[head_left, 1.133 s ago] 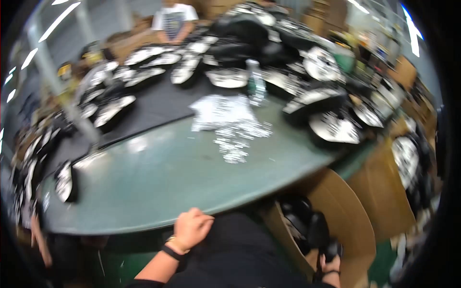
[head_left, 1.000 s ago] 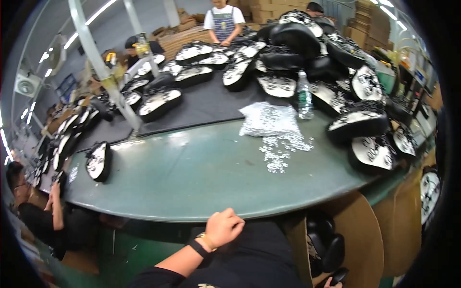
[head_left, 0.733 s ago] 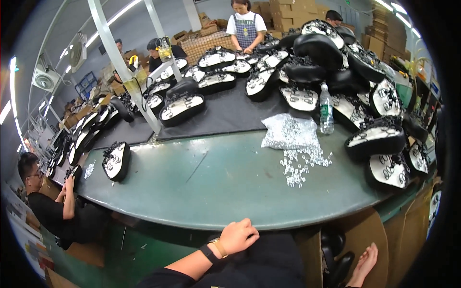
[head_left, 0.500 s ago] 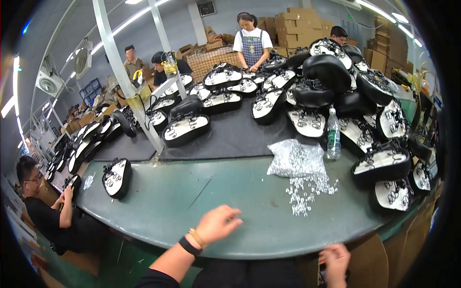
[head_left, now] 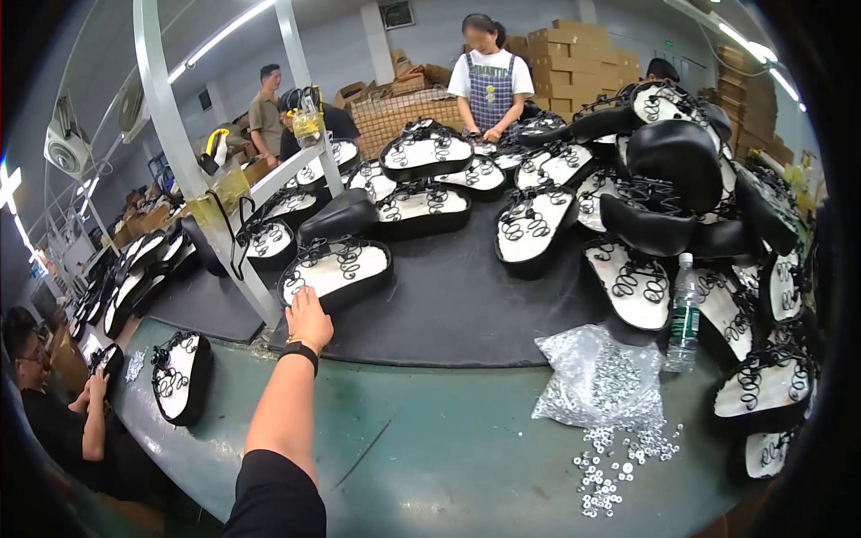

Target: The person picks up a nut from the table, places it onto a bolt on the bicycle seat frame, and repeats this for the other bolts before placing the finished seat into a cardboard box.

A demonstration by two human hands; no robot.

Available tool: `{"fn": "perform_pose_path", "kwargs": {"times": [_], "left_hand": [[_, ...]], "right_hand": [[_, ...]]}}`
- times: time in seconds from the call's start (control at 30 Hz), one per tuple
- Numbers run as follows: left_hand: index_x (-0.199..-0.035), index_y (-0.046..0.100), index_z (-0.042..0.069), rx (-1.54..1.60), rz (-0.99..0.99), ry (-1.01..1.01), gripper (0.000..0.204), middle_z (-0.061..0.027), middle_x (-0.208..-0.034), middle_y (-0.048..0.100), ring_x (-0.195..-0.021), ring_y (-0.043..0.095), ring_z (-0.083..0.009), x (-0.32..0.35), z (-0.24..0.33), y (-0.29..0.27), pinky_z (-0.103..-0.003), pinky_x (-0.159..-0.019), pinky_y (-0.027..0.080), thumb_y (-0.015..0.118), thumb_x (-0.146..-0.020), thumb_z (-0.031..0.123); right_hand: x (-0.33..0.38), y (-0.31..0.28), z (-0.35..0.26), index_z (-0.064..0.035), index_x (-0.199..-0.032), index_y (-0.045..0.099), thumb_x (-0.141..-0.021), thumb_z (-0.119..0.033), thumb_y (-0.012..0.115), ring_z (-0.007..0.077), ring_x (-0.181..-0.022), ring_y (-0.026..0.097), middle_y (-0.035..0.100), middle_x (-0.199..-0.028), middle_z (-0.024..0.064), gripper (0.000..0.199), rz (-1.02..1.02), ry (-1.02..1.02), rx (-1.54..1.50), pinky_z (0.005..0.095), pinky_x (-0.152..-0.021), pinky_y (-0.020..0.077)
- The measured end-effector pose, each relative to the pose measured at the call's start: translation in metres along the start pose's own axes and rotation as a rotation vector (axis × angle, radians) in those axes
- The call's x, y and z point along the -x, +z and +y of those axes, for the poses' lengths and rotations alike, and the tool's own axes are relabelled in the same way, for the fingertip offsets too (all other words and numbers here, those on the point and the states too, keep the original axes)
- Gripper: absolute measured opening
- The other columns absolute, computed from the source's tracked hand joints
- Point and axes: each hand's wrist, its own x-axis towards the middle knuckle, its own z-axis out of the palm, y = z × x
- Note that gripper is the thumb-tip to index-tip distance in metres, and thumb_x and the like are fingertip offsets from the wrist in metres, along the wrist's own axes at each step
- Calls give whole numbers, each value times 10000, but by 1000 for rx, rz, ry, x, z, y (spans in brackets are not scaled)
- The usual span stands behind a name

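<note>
My left hand [head_left: 308, 319], with a black band on its wrist, reaches forward to an upturned bicycle saddle [head_left: 348, 272]. Its fingers are closed over the saddle's near left edge, and part of the thumb is hidden. The saddle has a white base, black coil springs and a black padded rim, and it rests on the black mat [head_left: 430, 318]. My right hand is out of view. Left of my arm, another upturned saddle [head_left: 176, 381] lies alone on the green table [head_left: 395, 448].
A clear plastic bag [head_left: 599, 372] of small metal nuts or washers lies at right, with loose pieces [head_left: 603, 480] spilled before it. A water bottle [head_left: 684, 323] stands beside a high saddle pile [head_left: 673, 166]. A metal post [head_left: 197, 179] rises at left. Other people work around the table.
My left hand has moved forward from above the green table onto the saddle's edge. My right hand has left the view. The view has shifted closer to the table.
</note>
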Motion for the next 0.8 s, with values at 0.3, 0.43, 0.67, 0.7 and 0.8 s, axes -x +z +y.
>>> {"fn": "perform_pose_path", "kwargs": {"times": [0.3,0.43,0.67,0.7,0.8], "left_hand": [[-981,659,107,-59,77,405,246,-80,-993,651,-994,654,-258,61,31,-52,-458,-961,388,786,-804,221],[-898,608,84,133,159,602,249,-86,-883,594,-867,629,-272,153,53,-136,-452,-881,372,760,-737,199],[-851,593,98,396,11,694,175,-67,-813,567,-771,598,-258,329,103,-256,-467,-852,367,735,-771,161],[-839,577,114,381,-51,714,171,-59,-823,573,-772,603,-250,355,113,-267,-456,-856,370,732,-790,167],[-1066,704,116,520,-88,839,275,-23,-840,569,-814,611,-212,417,120,-269,-428,-887,406,762,-808,190]], "right_hand": [[1,5,1,-55,-991,752,-836,33,687,344,-767,691,717,-895,147,190,42,-47,20,394,-669,554],[15,7,10,-61,-994,755,-864,1,684,342,-785,691,712,-891,146,161,34,-19,4,402,-688,556],[13,16,41,-9,-1260,700,-915,-174,756,109,-692,675,757,-880,50,386,21,-36,-67,304,-603,528],[10,19,45,-19,-1361,635,-929,-180,752,101,-712,674,765,-953,60,476,22,39,-207,292,-610,528],[-2,10,35,-42,-1523,495,-954,-187,746,86,-759,667,759,-1111,89,638,-16,252,-540,263,-633,528]]}}
